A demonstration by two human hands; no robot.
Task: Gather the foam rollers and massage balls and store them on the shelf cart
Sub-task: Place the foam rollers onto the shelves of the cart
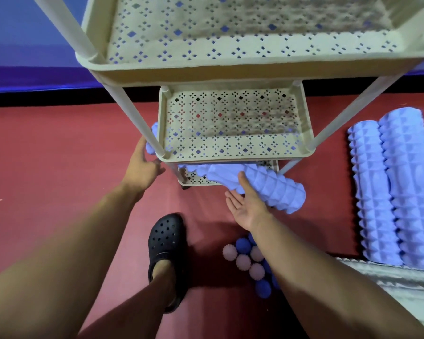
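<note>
A cream perforated shelf cart (233,156) stands in front of me with three tiers. A lilac ridged foam roller (269,185) lies slantwise across the bottom tier, its right end sticking out past the cart and its left end (152,143) poking out behind the left post. My right hand (249,204) cups the roller from below, thumb on top. My left hand (141,162) touches the roller's left end beside the post. Two more lilac rollers (392,192) lie side by side on the floor at right. Several spiky pink and blue massage balls (249,261) cluster on the floor under my right forearm.
The floor is a red mat (59,155), with a blue padded edge (34,77) behind the cart. My foot in a black clog (168,243) stands just in front of the cart. A grey-white cloth (402,285) lies at the lower right.
</note>
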